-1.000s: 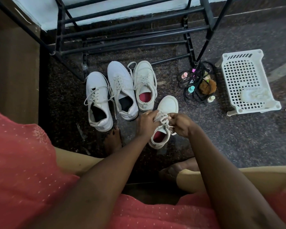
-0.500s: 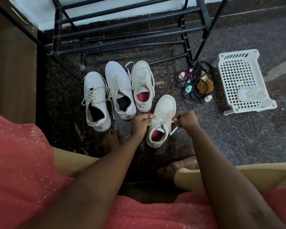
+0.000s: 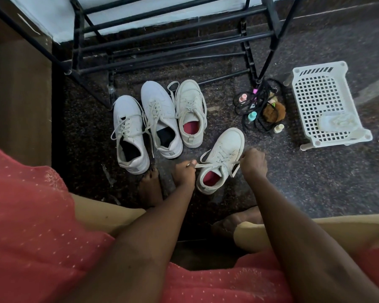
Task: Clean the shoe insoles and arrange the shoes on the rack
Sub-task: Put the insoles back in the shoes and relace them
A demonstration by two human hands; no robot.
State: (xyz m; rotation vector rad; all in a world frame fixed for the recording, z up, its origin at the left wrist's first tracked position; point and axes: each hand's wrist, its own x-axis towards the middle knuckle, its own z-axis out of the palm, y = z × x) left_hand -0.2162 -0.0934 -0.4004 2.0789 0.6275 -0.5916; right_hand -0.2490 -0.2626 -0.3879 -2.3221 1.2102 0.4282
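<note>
A cream sneaker with a red insole (image 3: 222, 158) lies on the dark floor in front of me. My left hand (image 3: 184, 171) pinches one end of its lace at the shoe's left side. My right hand (image 3: 253, 164) grips the other lace end at the right side, and the lace is stretched across the shoe's mouth. Its partner sneaker with a red insole (image 3: 189, 112) stands further back. Two white sneakers with black insoles (image 3: 129, 132) (image 3: 160, 119) stand side by side to the left. The black metal shoe rack (image 3: 162, 40) stands behind them with nothing on its bars.
A white plastic basket (image 3: 324, 101) with a pale cloth (image 3: 337, 123) stands at the right. Small bottles, a brown brush (image 3: 274, 112) and a black wire holder lie beside the rack's right leg. A wooden panel (image 3: 15, 88) rises at the left. My bare feet rest near the shoes.
My hands have moved apart from the middle of the shoe to its two sides, pulling the lace ends outwards. The other shoes have not moved.
</note>
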